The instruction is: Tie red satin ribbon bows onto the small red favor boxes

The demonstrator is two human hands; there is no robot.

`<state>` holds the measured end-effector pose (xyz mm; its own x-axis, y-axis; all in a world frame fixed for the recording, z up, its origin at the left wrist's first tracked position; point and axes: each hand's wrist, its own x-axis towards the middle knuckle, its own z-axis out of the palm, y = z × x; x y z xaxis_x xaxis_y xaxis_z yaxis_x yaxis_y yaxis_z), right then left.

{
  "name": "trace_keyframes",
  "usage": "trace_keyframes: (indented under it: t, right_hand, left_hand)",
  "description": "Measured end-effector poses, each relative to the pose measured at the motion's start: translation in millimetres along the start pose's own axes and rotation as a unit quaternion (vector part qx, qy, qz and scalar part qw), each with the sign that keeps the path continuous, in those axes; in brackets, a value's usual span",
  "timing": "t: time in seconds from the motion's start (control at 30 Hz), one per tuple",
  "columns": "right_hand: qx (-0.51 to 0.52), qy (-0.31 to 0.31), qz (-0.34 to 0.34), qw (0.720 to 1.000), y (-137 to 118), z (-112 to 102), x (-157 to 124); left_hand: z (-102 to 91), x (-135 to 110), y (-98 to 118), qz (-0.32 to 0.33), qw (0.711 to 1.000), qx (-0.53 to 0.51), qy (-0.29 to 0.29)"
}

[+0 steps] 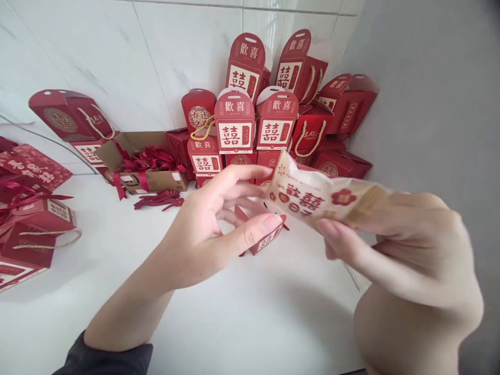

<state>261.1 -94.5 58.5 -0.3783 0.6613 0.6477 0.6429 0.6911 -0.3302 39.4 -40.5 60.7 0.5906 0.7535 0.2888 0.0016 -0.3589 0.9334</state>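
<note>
A small cream packet (308,195) with red printed characters and a gold-brown band is held up over the table, pinched between the thumb and fingers of my right hand (422,250). My left hand (211,219) is open, thumb and fingers spread, its fingertips close to the packet's left end. Whether they touch it I cannot tell. Below and behind the hands, a small red gift box (269,238) sits on the white table (234,323), partly covered by my left thumb and fingers.
Several red gift boxes (234,125) with rope handles are stacked against the tiled wall (187,47). An open cardboard box (156,182) holds dark red ribbons (152,159), with more ribbon (158,199) lying before it. Further red boxes (31,234) stand at the left. A grey surface (429,104) rises on the right.
</note>
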Motion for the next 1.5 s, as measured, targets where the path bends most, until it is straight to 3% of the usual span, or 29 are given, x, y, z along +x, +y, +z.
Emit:
trace_keyframes:
  t: [0.1,0.17,0.3,0.5,0.63,0.83,0.97,1.07,1.1,1.27,1.37,1.5]
  right_hand:
    - [-0.092,0.04,-0.027,0.995,-5,14,3]
    - [-0.123,0.019,-0.047,0.991,-8,25,5]
    - [-0.094,-0.035,-0.082,0.992,-14,34,6]
    - [-0.023,-0.026,-0.053,0.998,-23,7,-3]
    - [-0.071,0.026,-0.026,0.997,-23,-8,-8]
    - [-0.124,0.061,0.025,0.99,-21,-10,-11]
    - [-0.144,0.064,0.04,0.987,-20,-11,-13]
    - [-0.162,0.072,0.051,0.983,-18,-13,-12]
    - [-0.167,0.071,0.052,0.982,-17,-14,-12]
    - [-0.177,0.035,0.052,0.982,-11,-15,-10]
    - [-0.158,-0.002,0.056,0.986,-7,-12,-7]
    - [-0.136,-0.066,0.086,0.985,2,-8,-2]
  left_hand:
    - [5.6,4,-7,0.009,0.999,-0.016,-0.039]
    - [12.1,5,-13,0.006,0.996,-0.04,-0.075]
    - [21.5,8,-22,-0.007,0.989,-0.129,-0.078]
    - [16.4,18,-19,-0.068,0.95,-0.273,-0.133]
    - [13.8,18,-13,-0.083,0.944,-0.283,-0.148]
    - [15.0,12,-9,-0.068,0.937,-0.277,-0.202]
    - [9.4,17,-25,0.023,0.973,-0.17,-0.153]
    - [-0.7,35,-52,0.134,0.989,0.013,-0.069]
    - [-4.1,42,-62,0.141,0.984,0.093,-0.053]
    - [-11.8,59,-86,-0.003,0.921,0.38,-0.086]
    - [-12.0,55,-82,-0.046,0.895,0.429,-0.11]
    - [-16.0,50,-74,-0.047,0.889,0.431,-0.149]
